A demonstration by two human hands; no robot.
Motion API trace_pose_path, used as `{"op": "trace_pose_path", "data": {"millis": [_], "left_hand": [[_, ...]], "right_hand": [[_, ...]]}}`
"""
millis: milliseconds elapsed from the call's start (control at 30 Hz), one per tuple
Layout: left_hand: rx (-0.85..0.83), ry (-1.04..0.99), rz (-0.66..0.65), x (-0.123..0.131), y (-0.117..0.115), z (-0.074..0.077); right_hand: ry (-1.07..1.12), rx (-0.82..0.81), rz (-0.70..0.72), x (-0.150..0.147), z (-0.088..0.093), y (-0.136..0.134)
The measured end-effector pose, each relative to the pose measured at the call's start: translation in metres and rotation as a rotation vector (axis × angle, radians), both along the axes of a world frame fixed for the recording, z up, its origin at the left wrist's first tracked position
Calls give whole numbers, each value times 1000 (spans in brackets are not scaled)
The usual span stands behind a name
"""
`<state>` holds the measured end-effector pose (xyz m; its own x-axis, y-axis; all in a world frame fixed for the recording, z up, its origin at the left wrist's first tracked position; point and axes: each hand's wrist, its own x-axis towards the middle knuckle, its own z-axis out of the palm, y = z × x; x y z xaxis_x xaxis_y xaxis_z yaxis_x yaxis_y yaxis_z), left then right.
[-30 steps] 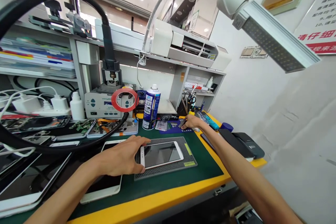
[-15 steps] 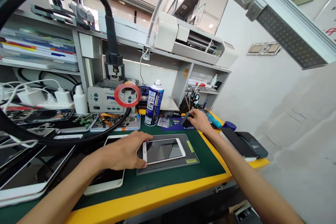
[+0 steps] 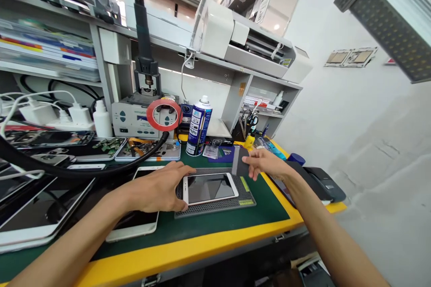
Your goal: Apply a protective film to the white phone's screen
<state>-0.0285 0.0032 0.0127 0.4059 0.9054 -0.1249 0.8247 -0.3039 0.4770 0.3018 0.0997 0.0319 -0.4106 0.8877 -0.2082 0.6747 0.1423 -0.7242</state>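
A white-framed smartphone (image 3: 210, 188) lies screen up on a grey perforated pad (image 3: 215, 207) with yellow-green labels. My left hand (image 3: 160, 188) grips the phone's left end, thumb at the near corner and fingers at the far one. Between the thumb and fingers of my right hand (image 3: 266, 163) is a flat dark scraper card (image 3: 240, 162) with a lighter grey strip along its left side. The card is held up near the pad's far right corner, to the right of the phone. Under the pad spreads a green work mat (image 3: 269, 213).
Tablets (image 3: 43, 215) and a white-edged device (image 3: 134, 228) lie to the left. A blue spray can (image 3: 199, 128) stands behind the pad, beside a red ring (image 3: 164, 115) on a black hose. Dark devices (image 3: 323, 184) sit at the right. A yellow edge (image 3: 188, 251) borders the bench.
My right hand has brought the scraper card nearer, from the back of the bench to beside the pad, and turned its flat face into view. My left hand keeps its grip on the phone.
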Motion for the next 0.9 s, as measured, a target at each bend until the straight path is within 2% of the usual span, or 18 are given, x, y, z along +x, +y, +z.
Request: {"op": "trace_pose_path", "data": {"millis": [100, 200, 700, 900], "left_hand": [[8, 4, 2, 0, 1, -1], [16, 3, 2, -1, 2, -2], [-14, 35, 37, -2, 1, -1], [-39, 69, 41, 3, -1, 6]], "right_hand": [[-17, -167, 80, -4, -5, -10], [-34, -224, 104, -10, -12, -14], [-83, -219, 80, -23, -16, -10], [-90, -229, 70, -32, -15, -10]]}}
